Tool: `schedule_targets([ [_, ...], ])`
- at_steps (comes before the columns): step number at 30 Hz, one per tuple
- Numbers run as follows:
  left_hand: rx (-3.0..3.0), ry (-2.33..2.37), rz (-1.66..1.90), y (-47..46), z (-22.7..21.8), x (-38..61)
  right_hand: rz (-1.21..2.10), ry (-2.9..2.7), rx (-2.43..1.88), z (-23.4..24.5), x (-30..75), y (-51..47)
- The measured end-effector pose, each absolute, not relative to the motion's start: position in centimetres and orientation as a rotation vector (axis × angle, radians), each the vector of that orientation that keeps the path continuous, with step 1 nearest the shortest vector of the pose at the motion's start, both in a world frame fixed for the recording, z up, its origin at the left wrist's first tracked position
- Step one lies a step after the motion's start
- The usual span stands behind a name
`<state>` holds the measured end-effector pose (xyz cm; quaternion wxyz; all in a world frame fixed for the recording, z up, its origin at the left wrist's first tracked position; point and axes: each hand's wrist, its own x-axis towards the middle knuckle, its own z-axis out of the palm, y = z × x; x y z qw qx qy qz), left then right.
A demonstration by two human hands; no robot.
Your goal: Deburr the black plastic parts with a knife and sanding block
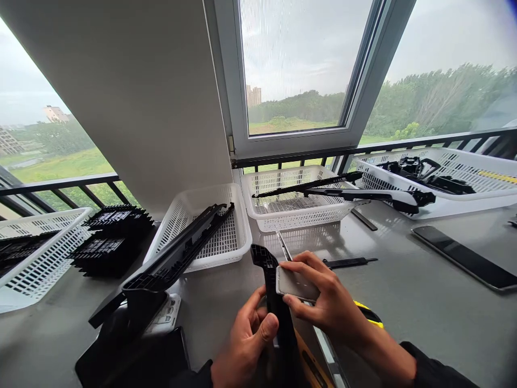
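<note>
My left hand (252, 334) is closed around a long black plastic trim part (278, 310), which stands up from the bottom edge with its ribbed, bent end at the top. Between the thumb and fingers of my right hand (319, 293) is a flat grey rectangular block (297, 283). The block's left edge lies against the side of the trim part, just below the bend. Under my right wrist a yellow and black tool (368, 313) partly shows. A metal ruler-like strip (329, 350) and an orange-brown piece (311, 361) lie below my hands, mostly covered.
Long black parts lie across a white basket (244, 242) and a middle basket (299, 222). Another basket (484, 196) stands right, one more (60, 258) left beside stacked black grids (109, 242). A phone (464, 257) lies right, a dark tablet-like slab (137, 358) front left.
</note>
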<state>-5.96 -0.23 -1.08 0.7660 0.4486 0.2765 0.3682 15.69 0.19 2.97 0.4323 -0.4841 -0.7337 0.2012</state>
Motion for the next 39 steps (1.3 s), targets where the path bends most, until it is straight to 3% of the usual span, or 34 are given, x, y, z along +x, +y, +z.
schedule_targets([
  [7,0.970,0.544,0.755,-0.3,-0.9,-5.8,0.523,-2.007,-0.986,3.6,14.5,-1.1],
  [39,0.827,0.527,0.751,0.3,0.4,-5.7,0.432,-2.024,-0.948,4.1,14.6,-1.2],
])
